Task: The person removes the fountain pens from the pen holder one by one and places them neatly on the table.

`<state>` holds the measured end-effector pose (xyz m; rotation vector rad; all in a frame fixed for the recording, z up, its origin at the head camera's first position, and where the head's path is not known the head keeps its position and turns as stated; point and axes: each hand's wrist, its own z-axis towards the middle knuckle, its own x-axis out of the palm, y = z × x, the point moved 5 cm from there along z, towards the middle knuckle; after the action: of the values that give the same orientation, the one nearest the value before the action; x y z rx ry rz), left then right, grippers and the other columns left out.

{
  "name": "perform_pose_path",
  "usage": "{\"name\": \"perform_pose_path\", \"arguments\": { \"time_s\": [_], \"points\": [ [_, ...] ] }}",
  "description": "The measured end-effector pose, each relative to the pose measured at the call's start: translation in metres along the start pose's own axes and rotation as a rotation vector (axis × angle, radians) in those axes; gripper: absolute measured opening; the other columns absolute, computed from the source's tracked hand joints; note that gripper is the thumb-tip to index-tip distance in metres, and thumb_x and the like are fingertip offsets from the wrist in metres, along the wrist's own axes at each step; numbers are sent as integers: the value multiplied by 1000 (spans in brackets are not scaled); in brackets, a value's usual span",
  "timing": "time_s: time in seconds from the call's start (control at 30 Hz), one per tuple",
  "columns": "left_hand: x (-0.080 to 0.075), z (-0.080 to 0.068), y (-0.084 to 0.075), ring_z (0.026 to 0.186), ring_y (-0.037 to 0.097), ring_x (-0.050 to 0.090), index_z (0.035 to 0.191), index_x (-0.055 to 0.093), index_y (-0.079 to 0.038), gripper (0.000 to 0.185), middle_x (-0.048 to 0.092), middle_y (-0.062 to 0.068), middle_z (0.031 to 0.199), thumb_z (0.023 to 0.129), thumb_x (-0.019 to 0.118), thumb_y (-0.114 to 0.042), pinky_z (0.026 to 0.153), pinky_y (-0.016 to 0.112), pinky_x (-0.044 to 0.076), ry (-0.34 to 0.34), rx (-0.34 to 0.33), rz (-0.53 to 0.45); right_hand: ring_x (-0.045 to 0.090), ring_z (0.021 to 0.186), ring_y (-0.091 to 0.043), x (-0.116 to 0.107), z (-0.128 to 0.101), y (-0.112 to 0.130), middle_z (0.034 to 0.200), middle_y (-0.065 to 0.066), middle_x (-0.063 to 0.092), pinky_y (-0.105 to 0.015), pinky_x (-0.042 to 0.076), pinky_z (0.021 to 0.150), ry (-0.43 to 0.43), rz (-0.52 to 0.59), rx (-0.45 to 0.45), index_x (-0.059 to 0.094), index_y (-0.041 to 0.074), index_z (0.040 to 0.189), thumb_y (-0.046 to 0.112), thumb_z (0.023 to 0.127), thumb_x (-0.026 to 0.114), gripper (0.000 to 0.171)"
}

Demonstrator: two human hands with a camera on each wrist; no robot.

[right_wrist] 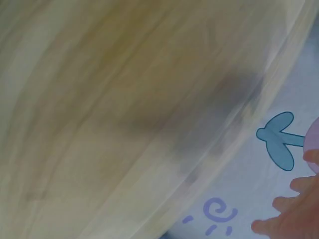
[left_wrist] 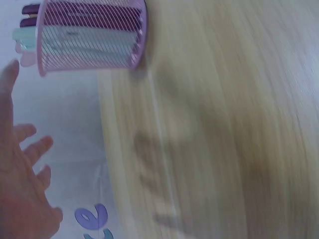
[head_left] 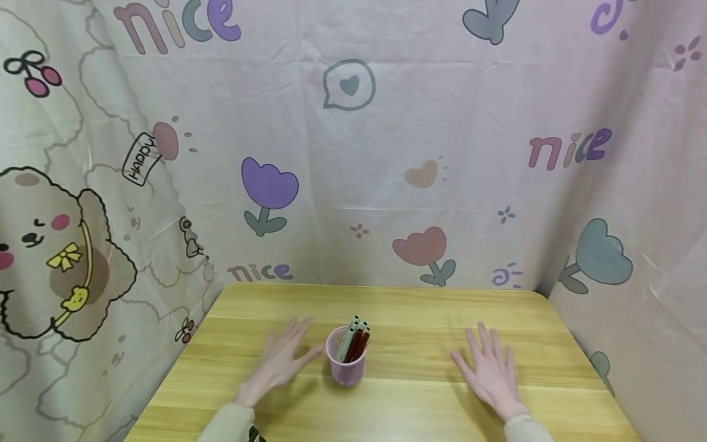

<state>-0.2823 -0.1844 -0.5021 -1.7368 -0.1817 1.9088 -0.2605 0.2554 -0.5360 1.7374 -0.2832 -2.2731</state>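
Note:
A pink mesh pen cup [head_left: 348, 372] stands upright on the wooden table, left of its middle. Inside it are several pens [head_left: 353, 344], some pale green and some dark red, with their ends above the rim. My left hand [head_left: 278, 362] is spread just left of the cup, thumb pointing toward it. In the left wrist view the mesh cup [left_wrist: 89, 47] shows at the top, above the left hand [left_wrist: 22, 184]. Well to the right of the cup, my right hand [head_left: 488, 371] has its fingers spread and holds nothing; part of that hand [right_wrist: 299, 214] edges into the right wrist view.
The light wooden table [head_left: 409, 405] has rounded far corners. Behind it hangs a pale printed curtain [head_left: 353, 153] with flowers and lettering. More curtain closes in both sides, with a cartoon bear [head_left: 50, 258] printed on the left.

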Motion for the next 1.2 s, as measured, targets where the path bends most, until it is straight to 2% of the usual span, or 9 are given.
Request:
{"name": "perform_pose_path", "arguments": {
  "time_s": [0.07,0.17,0.33,0.53,0.7,0.8,0.9,1.03,1.2],
  "points": [
    [0,0,-8,155,39,22,157,33,-13,78,33,14,163,97,55,-57,123,75,4,27,38,-60,18,149,-53,0,1,4,166,-25,17,-80,12,119,-1,21,-12,36,6,154,58,101,46,75],
    [3,0,-16,151,42,30,155,36,-9,80,36,17,161,94,62,-54,122,76,14,55,74,-153,22,148,-53,0,2,11,165,-27,20,-79,16,119,-1,85,-41,37,5,154,53,102,48,72],
    [10,0,-25,146,47,37,155,35,-7,86,38,20,160,90,70,-51,116,77,30,119,73,-309,32,144,-53,0,3,22,160,-29,31,-78,26,115,-5,270,-80,40,2,151,43,102,54,66],
    [17,3,-31,144,47,41,154,37,-7,91,42,21,158,85,75,-51,114,78,32,131,94,-376,42,139,-51,2,7,33,154,-27,43,-78,35,111,31,441,-70,46,3,147,38,100,60,61],
    [20,7,-35,139,46,47,152,40,-3,87,47,24,153,85,77,-45,113,74,38,121,184,-396,60,121,-38,2,11,43,137,-21,61,-62,52,105,5,532,-73,56,1,138,27,95,69,51],
    [21,8,-36,135,46,51,150,41,0,87,49,26,150,85,78,-43,112,70,43,115,208,-406,64,111,-29,3,12,49,126,-17,67,-49,58,101,2,607,-78,60,1,132,19,92,72,46],
    [22,10,-37,132,45,55,149,41,1,86,51,26,148,85,79,-40,110,66,46,115,224,-434,65,104,-24,4,14,56,119,-18,68,-40,61,97,24,684,-86,61,0,130,17,92,72,43],
    [25,13,-39,128,43,58,148,43,3,85,55,27,144,83,81,-36,109,61,50,119,246,-493,65,98,-13,5,16,65,116,-18,67,-35,63,94,62,755,-95,61,-2,129,14,92,72,41],
    [28,15,-40,126,46,59,146,44,7,84,54,30,143,80,84,-28,107,56,52,132,222,-566,64,92,-4,6,20,79,111,-14,68,-23,62,90,139,823,-96,63,-2,127,15,94,70,38]
  ]
}}
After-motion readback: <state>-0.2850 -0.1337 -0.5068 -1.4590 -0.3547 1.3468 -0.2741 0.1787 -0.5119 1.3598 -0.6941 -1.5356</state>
